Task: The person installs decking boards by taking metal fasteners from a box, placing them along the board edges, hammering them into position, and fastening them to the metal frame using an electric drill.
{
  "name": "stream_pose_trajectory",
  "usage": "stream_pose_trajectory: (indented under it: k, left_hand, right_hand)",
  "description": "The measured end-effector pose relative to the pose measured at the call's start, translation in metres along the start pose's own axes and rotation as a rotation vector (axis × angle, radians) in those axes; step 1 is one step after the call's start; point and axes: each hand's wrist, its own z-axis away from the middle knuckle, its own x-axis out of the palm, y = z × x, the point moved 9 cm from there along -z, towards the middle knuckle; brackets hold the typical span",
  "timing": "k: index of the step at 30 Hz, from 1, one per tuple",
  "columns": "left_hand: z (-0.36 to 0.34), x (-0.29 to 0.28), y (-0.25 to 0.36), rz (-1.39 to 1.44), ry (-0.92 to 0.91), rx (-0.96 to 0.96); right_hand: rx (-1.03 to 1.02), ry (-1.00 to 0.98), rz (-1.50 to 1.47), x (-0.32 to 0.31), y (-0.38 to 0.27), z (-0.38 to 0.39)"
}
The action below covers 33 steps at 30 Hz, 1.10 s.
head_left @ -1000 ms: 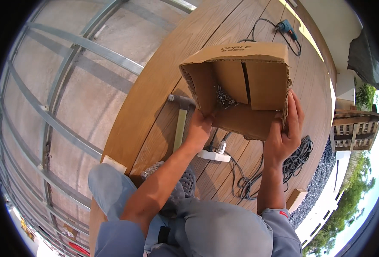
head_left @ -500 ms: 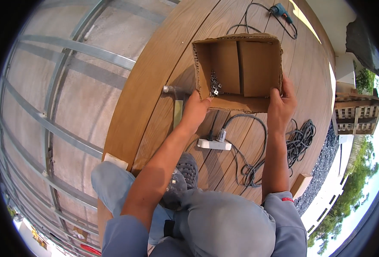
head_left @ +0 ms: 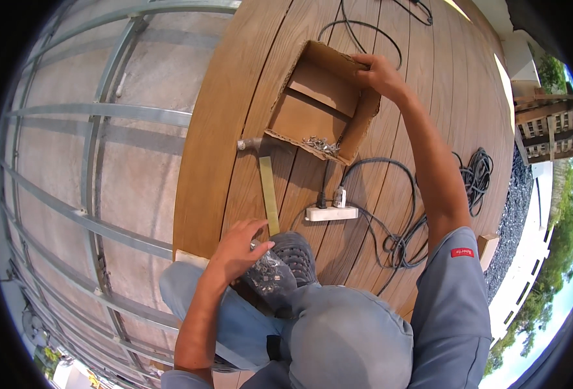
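So the box (head_left: 312,115) is way out far, its far-right rim pinched in the right hand (head_left: 382,76). The clear bag (head_left: 271,275) lies well nearer, just near-right of the left hand (head_left: 236,249), long axis roughly near-to-far, so left's closer. Those fingers are loosely spread; can't tell if touching. Metal bits (head_left: 321,144) sit along the box's near wall.

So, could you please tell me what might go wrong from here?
Only the right hand grips the cardboard box, so the small metal pieces gathered inside might spill if it tips. Some could land on the white power strip nearby. The loose loops of dark cable on the wooden deck could catch a foot.
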Motion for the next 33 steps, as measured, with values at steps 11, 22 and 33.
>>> stream_pose_trajectory:
  k: [11, 22, 33]
  left_hand:
    - [0.029, 0.032, -0.056, -0.059, -0.214, -0.102]
    - [0.035, -0.006, -0.054, 0.088, 0.052, -0.157]
    - [-0.02, -0.041, 0.088, -0.248, 0.561, 0.598]
  right_hand:
    - [-0.17, 0.538, -0.157, 0.004, -0.098, 0.074]
    - [-0.134, 0.35, -0.137, 0.079, -0.135, 0.118]
    - [-0.223, -0.066, 0.799, 0.113, -0.019, -0.013]
